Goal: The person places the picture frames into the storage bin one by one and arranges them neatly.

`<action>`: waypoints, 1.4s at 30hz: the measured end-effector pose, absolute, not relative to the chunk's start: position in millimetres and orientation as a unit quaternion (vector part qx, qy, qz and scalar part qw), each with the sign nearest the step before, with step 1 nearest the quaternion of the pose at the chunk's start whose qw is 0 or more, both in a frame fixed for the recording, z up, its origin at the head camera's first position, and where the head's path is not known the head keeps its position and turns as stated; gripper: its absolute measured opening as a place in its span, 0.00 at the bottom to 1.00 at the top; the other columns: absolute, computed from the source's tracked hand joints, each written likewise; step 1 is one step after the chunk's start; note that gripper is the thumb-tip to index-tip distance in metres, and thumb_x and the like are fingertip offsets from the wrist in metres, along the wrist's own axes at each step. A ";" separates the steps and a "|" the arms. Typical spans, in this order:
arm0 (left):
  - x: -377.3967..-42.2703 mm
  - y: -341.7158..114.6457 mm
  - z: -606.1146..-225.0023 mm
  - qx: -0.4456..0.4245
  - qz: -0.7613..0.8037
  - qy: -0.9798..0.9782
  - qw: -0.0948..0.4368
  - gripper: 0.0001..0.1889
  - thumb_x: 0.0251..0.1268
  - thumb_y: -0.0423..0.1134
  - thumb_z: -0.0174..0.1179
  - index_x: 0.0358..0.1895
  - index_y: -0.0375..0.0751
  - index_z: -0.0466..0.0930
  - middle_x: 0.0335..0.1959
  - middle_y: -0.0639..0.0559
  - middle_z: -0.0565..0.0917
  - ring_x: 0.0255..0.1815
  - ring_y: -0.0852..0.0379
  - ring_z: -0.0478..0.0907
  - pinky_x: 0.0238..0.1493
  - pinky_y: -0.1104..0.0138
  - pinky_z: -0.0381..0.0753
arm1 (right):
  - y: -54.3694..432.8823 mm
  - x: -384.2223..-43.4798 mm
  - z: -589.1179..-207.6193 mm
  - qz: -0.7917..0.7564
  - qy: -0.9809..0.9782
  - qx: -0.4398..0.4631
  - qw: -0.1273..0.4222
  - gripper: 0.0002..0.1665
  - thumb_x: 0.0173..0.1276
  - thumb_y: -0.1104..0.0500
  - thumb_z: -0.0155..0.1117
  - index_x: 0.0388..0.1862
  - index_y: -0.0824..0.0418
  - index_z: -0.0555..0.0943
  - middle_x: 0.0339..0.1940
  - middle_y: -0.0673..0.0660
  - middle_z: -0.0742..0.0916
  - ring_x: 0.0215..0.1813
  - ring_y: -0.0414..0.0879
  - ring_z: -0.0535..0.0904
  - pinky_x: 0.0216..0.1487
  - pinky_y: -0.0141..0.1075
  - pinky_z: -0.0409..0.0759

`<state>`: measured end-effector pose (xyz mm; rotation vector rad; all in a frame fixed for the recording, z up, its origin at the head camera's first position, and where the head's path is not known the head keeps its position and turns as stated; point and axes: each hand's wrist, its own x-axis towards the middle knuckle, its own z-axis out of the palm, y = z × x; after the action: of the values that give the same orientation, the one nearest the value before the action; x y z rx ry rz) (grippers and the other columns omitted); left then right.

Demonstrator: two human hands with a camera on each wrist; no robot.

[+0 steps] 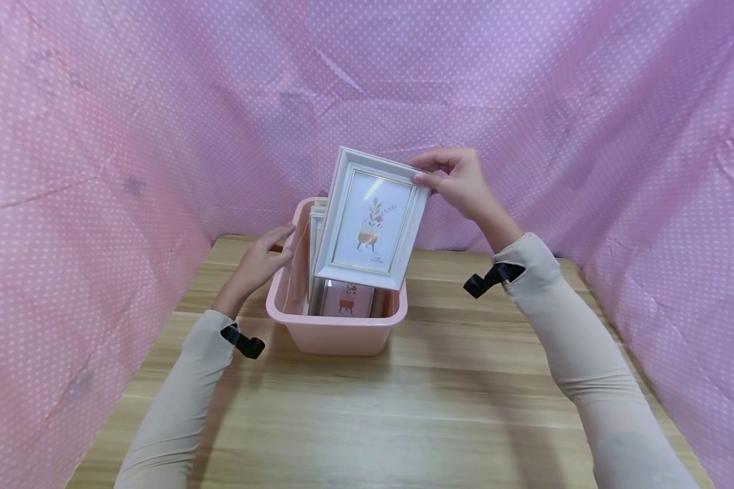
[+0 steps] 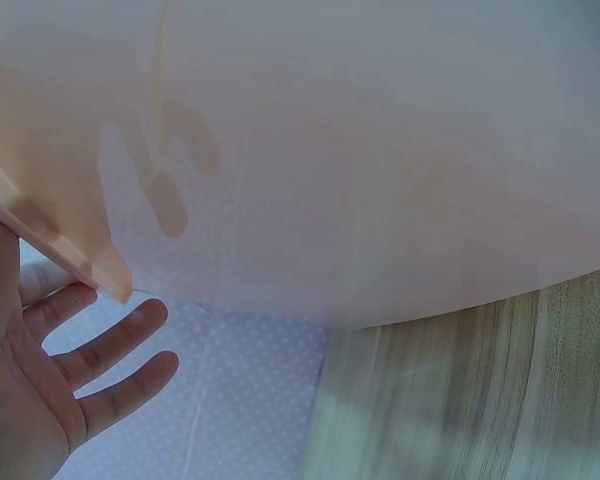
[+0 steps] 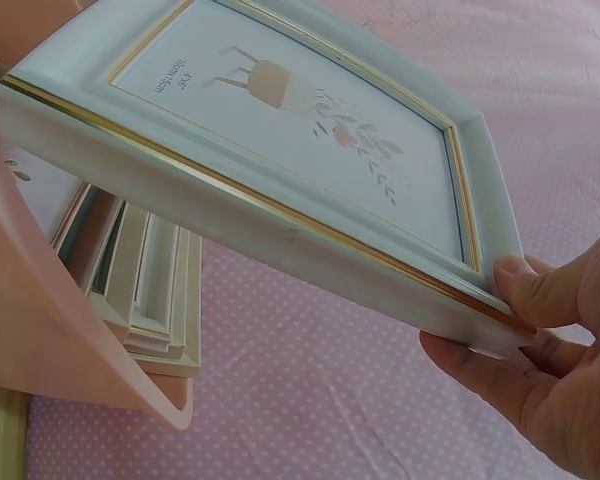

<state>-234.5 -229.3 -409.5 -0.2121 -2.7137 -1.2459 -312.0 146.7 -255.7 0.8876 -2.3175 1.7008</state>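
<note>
My right hand (image 1: 455, 178) pinches the upper right corner of a white picture frame (image 1: 348, 268), thumb on the front and fingers behind. Inner gold trim borders its print of a potted plant on legs. This frame hangs tilted above a pink plastic bin (image 1: 336, 337), hiding part of the opening. Inside the bin stand several more frames; one shows a pink print (image 1: 346, 299), and others with pale edges (image 3: 160, 290) appear in the right wrist view. At the bin's left rim, my left hand (image 1: 259, 263) touches the edge with fingers loosely extended.
The bin stands on a wood-grain table (image 1: 342, 421), toward its back edge. Pink polka-dot cloth (image 1: 367, 75) hangs behind the table and along both sides. Each wrist wears a black strap (image 1: 492, 278).
</note>
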 end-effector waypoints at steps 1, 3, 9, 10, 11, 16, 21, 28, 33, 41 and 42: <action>-234.8 -229.0 -409.5 -0.071 -0.415 -0.904 0.075 0.32 0.73 0.42 0.55 0.79 0.46 0.63 0.81 0.44 0.61 0.82 0.40 0.55 0.79 0.40 0.56 | 145.9 -312.2 -257.1 0.563 -0.769 0.295 0.064 0.13 0.63 0.74 0.69 0.47 0.73 0.87 0.42 0.57 0.92 0.33 0.38 0.87 0.33 0.31 0.88; -235.2 -228.7 -409.8 -0.073 -0.414 -0.904 0.076 0.32 0.73 0.42 0.55 0.79 0.45 0.63 0.81 0.43 0.61 0.82 0.40 0.55 0.79 0.41 0.56 | 144.6 -312.1 -260.5 0.558 -0.773 0.295 0.059 0.13 0.63 0.73 0.70 0.47 0.73 0.87 0.44 0.59 0.92 0.33 0.38 0.86 0.34 0.31 0.88; -235.8 -228.4 -410.8 -0.072 -0.416 -0.903 0.078 0.32 0.73 0.42 0.55 0.78 0.44 0.64 0.81 0.42 0.62 0.81 0.39 0.56 0.79 0.41 0.57 | 141.6 -311.3 -269.6 0.543 -0.780 0.307 0.051 0.13 0.63 0.73 0.70 0.47 0.73 0.87 0.45 0.66 0.91 0.34 0.37 0.87 0.34 0.32 0.88; -236.1 -228.5 -411.0 -0.071 -0.417 -0.903 0.078 0.32 0.72 0.42 0.55 0.78 0.44 0.64 0.81 0.42 0.62 0.81 0.39 0.56 0.79 0.41 0.57 | 140.9 -311.1 -270.4 0.541 -0.781 0.309 0.051 0.12 0.63 0.73 0.70 0.47 0.73 0.87 0.45 0.66 0.91 0.34 0.37 0.87 0.33 0.32 0.88; -236.4 -228.7 -411.2 -0.071 -0.417 -0.903 0.080 0.32 0.72 0.42 0.55 0.78 0.44 0.64 0.81 0.42 0.62 0.81 0.39 0.56 0.79 0.41 0.57 | 140.4 -311.4 -271.2 0.538 -0.782 0.312 0.050 0.12 0.63 0.73 0.70 0.47 0.73 0.87 0.46 0.67 0.91 0.34 0.37 0.87 0.33 0.32 0.88; -237.8 -230.2 -410.9 -0.072 -0.420 -0.901 0.083 0.31 0.72 0.40 0.55 0.78 0.43 0.64 0.81 0.42 0.62 0.82 0.41 0.55 0.81 0.43 0.53 | 137.6 -310.4 -272.6 0.529 -0.785 0.320 0.033 0.13 0.64 0.71 0.70 0.47 0.72 0.87 0.45 0.67 0.91 0.34 0.39 0.87 0.33 0.34 0.88; -238.1 -230.0 -408.7 -0.072 -0.422 -0.901 0.079 0.31 0.73 0.41 0.55 0.78 0.44 0.64 0.81 0.42 0.61 0.82 0.40 0.54 0.81 0.41 0.52 | 135.7 -310.5 -275.0 0.524 -0.786 0.328 0.016 0.13 0.63 0.72 0.70 0.47 0.71 0.87 0.45 0.67 0.91 0.34 0.40 0.87 0.34 0.36 0.89; -237.9 -229.2 -408.4 -0.070 -0.425 -0.899 0.076 0.32 0.73 0.41 0.55 0.78 0.45 0.63 0.81 0.43 0.61 0.83 0.41 0.54 0.81 0.42 0.53 | 134.9 -312.8 -283.5 0.527 -0.782 0.332 -0.017 0.13 0.63 0.73 0.69 0.48 0.72 0.87 0.44 0.67 0.91 0.35 0.41 0.87 0.34 0.37 0.89; -237.9 -229.6 -409.6 -0.068 -0.425 -0.899 0.077 0.31 0.73 0.41 0.54 0.78 0.44 0.64 0.81 0.42 0.61 0.82 0.40 0.54 0.81 0.42 0.53 | 135.2 -314.2 -290.5 0.528 -0.780 0.334 -0.031 0.13 0.64 0.73 0.69 0.48 0.72 0.87 0.44 0.66 0.90 0.36 0.43 0.87 0.36 0.38 0.89; -237.5 -229.8 -410.6 -0.067 -0.425 -0.899 0.078 0.31 0.74 0.41 0.55 0.78 0.44 0.64 0.81 0.42 0.62 0.83 0.41 0.54 0.82 0.44 0.52 | 131.4 -310.4 -298.7 0.522 -0.780 0.342 -0.047 0.14 0.64 0.73 0.68 0.49 0.71 0.87 0.45 0.66 0.91 0.38 0.43 0.87 0.37 0.39 0.89; -237.3 -229.5 -410.3 -0.067 -0.425 -0.899 0.079 0.31 0.74 0.41 0.55 0.78 0.44 0.64 0.81 0.42 0.62 0.82 0.41 0.54 0.82 0.44 0.52 | 130.8 -310.3 -299.6 0.521 -0.780 0.342 -0.047 0.14 0.64 0.73 0.69 0.49 0.71 0.87 0.46 0.66 0.91 0.38 0.43 0.87 0.36 0.39 0.89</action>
<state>-237.3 -229.5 -410.3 -0.2017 -2.6910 -1.2729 -310.3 130.8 -299.6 1.1093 -2.5280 1.6889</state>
